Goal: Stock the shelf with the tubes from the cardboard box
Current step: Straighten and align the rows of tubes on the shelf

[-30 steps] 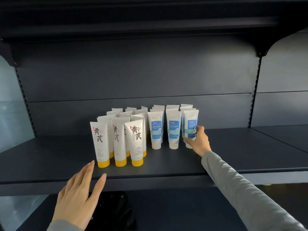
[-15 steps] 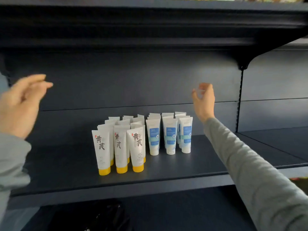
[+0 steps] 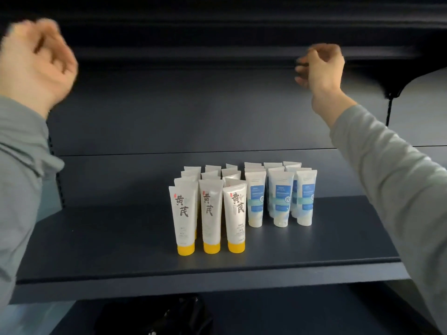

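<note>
Since half a second ago both hands have risen a little further. The left hand [image 3: 36,66] has come inward from the frame edge and its fingers, then extended, are now bent. The right hand [image 3: 320,68] remains high above the stock. The tubes have not shifted.

The shelf [image 3: 96,238], dark blue, carries all the stock I can see, under the dark underside of another shelf [image 3: 217,32]. Grey sleeves [image 3: 399,189] enter from both sides.

Left hand: raised at upper left, back towards me, badly motion-blurred. The fingers look loosely curled and I see nothing in it. Right hand: raised well above the blue-labelled group, fingers loosely curled, holding and touching nothing.

The tubes stand cap-down in two blocks near the middle of the shelf, just beside each other. The left block, the yellow-capped tubes [image 3: 209,213], is white with large brush characters 黄芪 and a small red mark. The right block, the blue-labelled tubes [image 3: 280,199], has white caps and a round badge reading 控. The finer print I cannot read.

Below the shelf lies a black object [image 3: 157,315] that I cannot identify.
</note>
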Tool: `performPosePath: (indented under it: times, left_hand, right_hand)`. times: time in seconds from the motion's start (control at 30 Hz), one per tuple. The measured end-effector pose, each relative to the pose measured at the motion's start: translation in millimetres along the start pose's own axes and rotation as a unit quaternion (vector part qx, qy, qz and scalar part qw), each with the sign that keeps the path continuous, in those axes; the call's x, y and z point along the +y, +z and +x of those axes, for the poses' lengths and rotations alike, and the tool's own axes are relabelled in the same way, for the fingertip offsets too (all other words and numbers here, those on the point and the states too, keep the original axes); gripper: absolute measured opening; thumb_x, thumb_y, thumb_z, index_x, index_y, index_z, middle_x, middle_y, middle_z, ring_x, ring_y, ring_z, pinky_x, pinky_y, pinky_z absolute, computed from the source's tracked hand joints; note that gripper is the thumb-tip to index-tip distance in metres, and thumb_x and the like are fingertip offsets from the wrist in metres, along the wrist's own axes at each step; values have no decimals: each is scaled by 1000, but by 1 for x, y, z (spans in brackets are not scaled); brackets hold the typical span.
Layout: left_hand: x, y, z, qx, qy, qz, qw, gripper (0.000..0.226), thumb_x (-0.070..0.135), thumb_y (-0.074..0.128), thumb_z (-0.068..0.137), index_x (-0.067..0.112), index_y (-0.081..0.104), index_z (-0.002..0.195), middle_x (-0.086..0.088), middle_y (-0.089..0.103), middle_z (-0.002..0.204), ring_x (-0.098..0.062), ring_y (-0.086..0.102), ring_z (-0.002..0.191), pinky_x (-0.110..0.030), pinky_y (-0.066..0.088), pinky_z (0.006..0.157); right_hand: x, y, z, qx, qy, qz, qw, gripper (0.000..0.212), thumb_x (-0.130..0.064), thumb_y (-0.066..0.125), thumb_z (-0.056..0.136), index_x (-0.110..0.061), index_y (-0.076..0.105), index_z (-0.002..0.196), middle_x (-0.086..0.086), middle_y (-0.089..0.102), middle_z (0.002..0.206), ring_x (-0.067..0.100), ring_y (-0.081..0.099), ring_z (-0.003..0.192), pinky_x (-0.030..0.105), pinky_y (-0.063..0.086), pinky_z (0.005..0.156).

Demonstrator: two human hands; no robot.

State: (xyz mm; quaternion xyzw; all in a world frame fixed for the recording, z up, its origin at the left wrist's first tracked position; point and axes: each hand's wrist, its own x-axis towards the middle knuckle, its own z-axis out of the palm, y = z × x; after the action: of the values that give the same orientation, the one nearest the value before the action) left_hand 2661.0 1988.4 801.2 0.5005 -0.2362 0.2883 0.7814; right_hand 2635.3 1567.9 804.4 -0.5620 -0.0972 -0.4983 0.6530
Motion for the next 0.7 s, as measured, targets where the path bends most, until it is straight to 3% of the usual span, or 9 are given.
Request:
performPosePath:
  times: [0.1,0.27,0.5,0.63,0.7]
  left_hand:
    - [-22,17,-4,-29,-46,53,997,16,32,49,91,28,64,88,18,65,75,4,58,63,-12,47,64]
    - [-104,22,-12,-101,-70,238,963,19,26,46,95,28,65,96,9,64,83,1,59,60,-15,50,59]
    - [-181,31,16,-197,-77,374,903,20,34,52,93,32,69,101,11,60,78,1,52,56,-15,49,56]
    - [-212,27,30,-250,-57,430,865,19,34,53,92,33,69,101,18,54,65,2,45,51,-10,40,50]
    - [-225,22,36,-275,-49,450,848,17,37,57,89,34,69,101,29,60,69,12,54,65,-4,42,66]
  right_hand:
    - [32,22,-2,-80,27,-48,995,14,-10,46,93,-22,48,85,-3,61,72,3,57,50,19,45,45]
    - [102,56,-6,-187,73,-82,976,10,-11,49,94,-20,50,90,-4,61,71,-1,57,45,16,48,44]
    - [171,108,5,-305,90,-150,936,9,-18,56,94,-18,51,102,-4,64,75,2,59,52,19,52,49]
    - [200,122,7,-413,58,-289,862,10,-28,58,92,-21,58,99,-5,62,73,2,54,48,14,44,41]
    - [214,125,6,-474,21,-374,797,9,-34,57,92,-26,60,94,-7,61,81,5,53,56,13,42,40]
